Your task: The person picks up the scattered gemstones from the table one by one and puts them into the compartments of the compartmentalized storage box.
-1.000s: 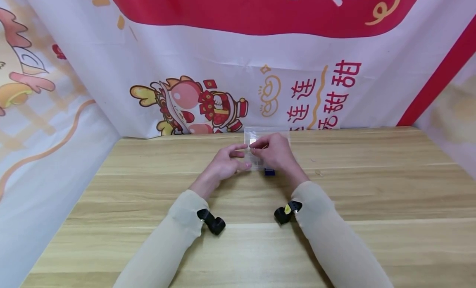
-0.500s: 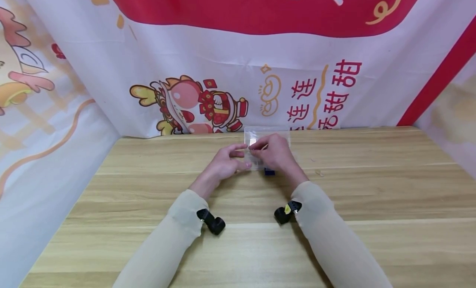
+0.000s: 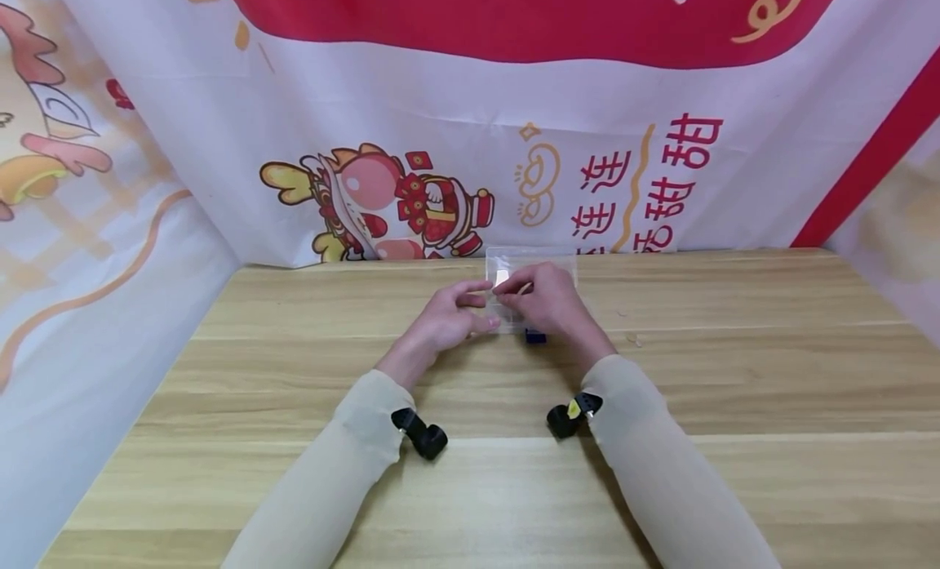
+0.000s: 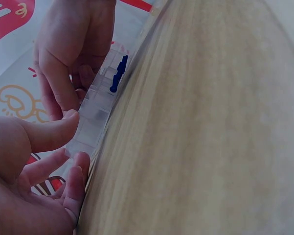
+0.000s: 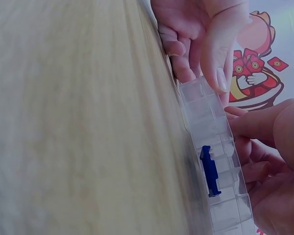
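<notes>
A clear plastic compartment box (image 3: 507,313) lies at the table's back edge, with a blue latch (image 5: 210,171) on its front side. My left hand (image 3: 448,317) holds the box's left end, thumb at the near corner and fingers along the side. Over the compartments, my right hand (image 3: 545,301) is curled with thumb and index tips pinched together. Whatever lies between those tips is too small and hidden to make out. In the left wrist view, the right hand (image 4: 73,54) bends down behind the box wall.
Tiny thin pale bits (image 3: 635,340) lie on the wooden table (image 3: 485,487) to the right of the box. A printed cloth backdrop (image 3: 441,95) rises directly behind the table edge. Small black cameras (image 3: 429,440) are strapped to both sleeves.
The head view has shifted slightly. Both hands stay at the box in nearly the same pose; the right fingertips have moved only a little.
</notes>
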`<action>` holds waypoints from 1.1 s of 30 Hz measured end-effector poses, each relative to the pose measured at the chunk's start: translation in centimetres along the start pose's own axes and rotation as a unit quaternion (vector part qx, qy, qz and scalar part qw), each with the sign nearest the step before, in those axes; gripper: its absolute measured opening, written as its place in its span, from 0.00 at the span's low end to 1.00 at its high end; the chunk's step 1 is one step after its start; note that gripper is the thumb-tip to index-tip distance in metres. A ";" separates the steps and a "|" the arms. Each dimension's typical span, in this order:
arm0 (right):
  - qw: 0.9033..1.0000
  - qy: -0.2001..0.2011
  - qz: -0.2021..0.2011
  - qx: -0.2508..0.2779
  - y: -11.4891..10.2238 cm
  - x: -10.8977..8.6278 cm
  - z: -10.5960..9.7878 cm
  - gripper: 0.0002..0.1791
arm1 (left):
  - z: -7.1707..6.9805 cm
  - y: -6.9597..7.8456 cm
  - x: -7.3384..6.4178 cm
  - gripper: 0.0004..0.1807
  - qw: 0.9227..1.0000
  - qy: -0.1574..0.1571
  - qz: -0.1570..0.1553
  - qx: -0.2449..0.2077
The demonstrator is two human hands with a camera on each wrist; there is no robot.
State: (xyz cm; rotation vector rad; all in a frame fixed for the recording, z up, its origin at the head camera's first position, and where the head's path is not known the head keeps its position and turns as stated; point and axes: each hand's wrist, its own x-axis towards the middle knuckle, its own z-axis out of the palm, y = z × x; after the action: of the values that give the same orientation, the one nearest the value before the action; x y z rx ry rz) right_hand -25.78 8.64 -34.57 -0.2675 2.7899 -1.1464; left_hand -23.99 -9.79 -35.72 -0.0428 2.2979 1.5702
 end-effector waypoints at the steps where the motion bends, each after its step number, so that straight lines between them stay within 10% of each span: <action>1: 1.000 -0.001 -0.001 0.000 0.0 0.0 0.0 0.08 | 0.0 0.0 0.0 0.36 1.000 0.000 0.001 0.000; 33: 1.000 -0.012 -0.018 -0.006 0.1 -0.2 -0.2 0.08 | 0.1 -0.1 -0.2 0.36 1.000 -0.001 0.009 -0.009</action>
State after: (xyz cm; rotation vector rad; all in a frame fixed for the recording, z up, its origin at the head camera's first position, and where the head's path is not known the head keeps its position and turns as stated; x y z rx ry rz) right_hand -25.62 8.93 -34.50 -0.3322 2.7827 -1.1261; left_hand -23.76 -9.77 -35.77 -0.0250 2.2892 1.5986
